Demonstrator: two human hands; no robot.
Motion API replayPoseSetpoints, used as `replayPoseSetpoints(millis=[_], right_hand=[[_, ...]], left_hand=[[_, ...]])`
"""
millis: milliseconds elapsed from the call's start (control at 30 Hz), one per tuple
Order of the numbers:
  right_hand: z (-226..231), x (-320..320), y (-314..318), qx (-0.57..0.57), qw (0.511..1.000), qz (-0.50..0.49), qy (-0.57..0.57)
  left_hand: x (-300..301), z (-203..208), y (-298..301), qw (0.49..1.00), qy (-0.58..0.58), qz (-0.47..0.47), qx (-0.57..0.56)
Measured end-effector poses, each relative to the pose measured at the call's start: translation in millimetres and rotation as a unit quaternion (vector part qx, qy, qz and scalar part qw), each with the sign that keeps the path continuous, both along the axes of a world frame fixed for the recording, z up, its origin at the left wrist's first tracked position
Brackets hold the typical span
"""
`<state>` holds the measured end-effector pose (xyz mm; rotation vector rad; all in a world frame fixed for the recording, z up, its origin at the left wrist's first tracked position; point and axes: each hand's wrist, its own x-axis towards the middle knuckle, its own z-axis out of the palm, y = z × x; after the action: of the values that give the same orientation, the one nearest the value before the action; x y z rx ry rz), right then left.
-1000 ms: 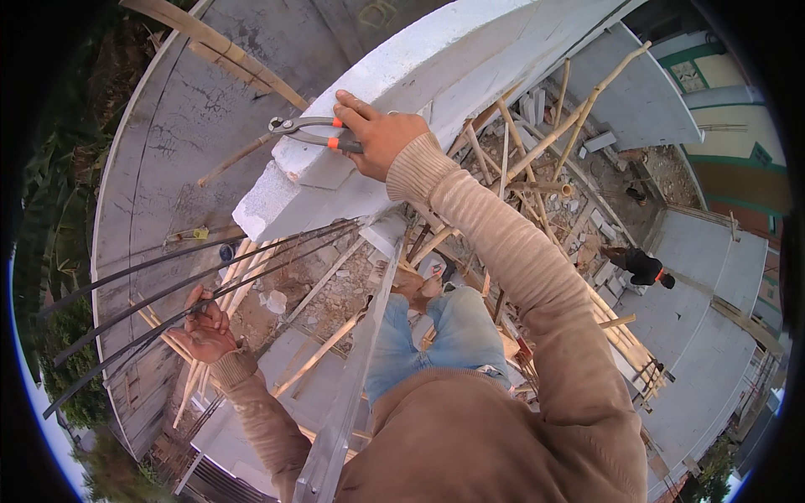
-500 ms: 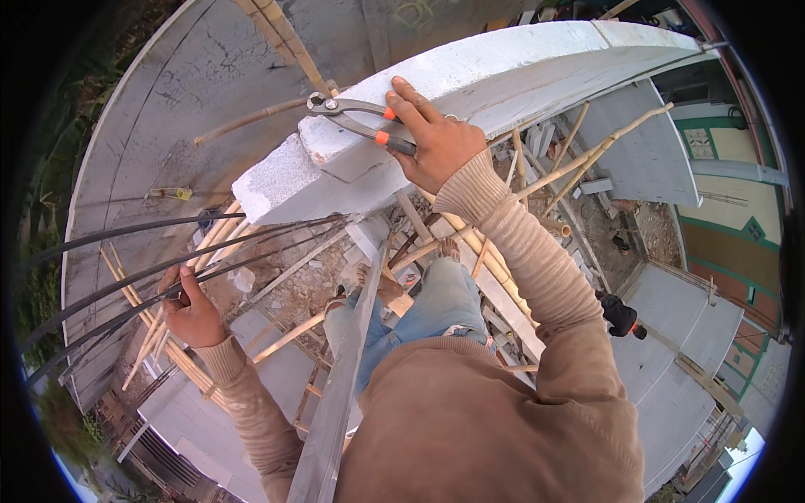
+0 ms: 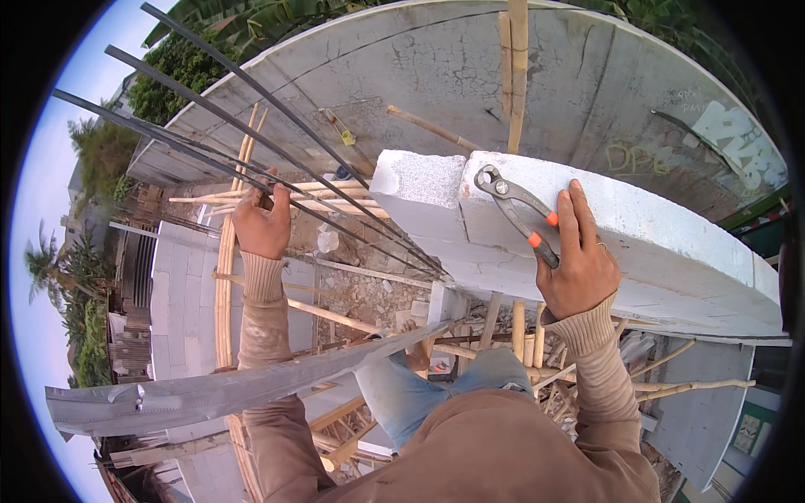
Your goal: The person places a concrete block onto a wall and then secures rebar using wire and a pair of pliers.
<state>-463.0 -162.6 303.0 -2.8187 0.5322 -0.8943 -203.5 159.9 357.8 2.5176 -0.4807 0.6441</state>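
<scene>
- In the right middle of the frame, the right hand [image 3: 580, 268] rests against the top of the pale block wall [image 3: 662, 272], fore and middle fingers stretched flat, holding the pincers [image 3: 512, 215] by handles that come out from under it; the thumb is hidden.
- Left of centre, the left hand [image 3: 264, 225] is raised to the dark steel bars [image 3: 159, 79], thumb and forefinger close together; whether they pinch anything cannot be told.
- Just right of centre, the pincers could slip over the wall's near edge and drop toward the rubble [image 3: 377, 298] below; the likely cause is a loose hold, with two fingers laid flat.
- At upper left, the bars run out to free ends, so a push might make one spring against the left hand.
- At lower left, the long grey metal strip [image 3: 251, 381] crosses over the left forearm and could snag the sleeve if that arm draws back sharply.
- Right of centre again, the pincers show dull grey metal, a rounded head with a round pivot, two curved arms spread apart, bright orange bands and dark grips; the head points toward the upper left.
</scene>
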Motion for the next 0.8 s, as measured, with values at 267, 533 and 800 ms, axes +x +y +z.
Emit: replayPoseSetpoints(millis=[267, 533, 800], right_hand=[[9, -13, -7, 0.009, 0.997, 0.046, 0.054], [15, -14, -12, -0.002, 0.995, 0.062, 0.079], [58, -17, -27, -0.067, 0.976, 0.132, 0.16]], left_hand=[[-2, 2, 13, 0.977, 0.105, -0.139, -0.123], [-7, -2, 15, 0.959, 0.152, -0.168, -0.168], [8, -11, 16, 0.985, 0.094, -0.102, -0.1]])
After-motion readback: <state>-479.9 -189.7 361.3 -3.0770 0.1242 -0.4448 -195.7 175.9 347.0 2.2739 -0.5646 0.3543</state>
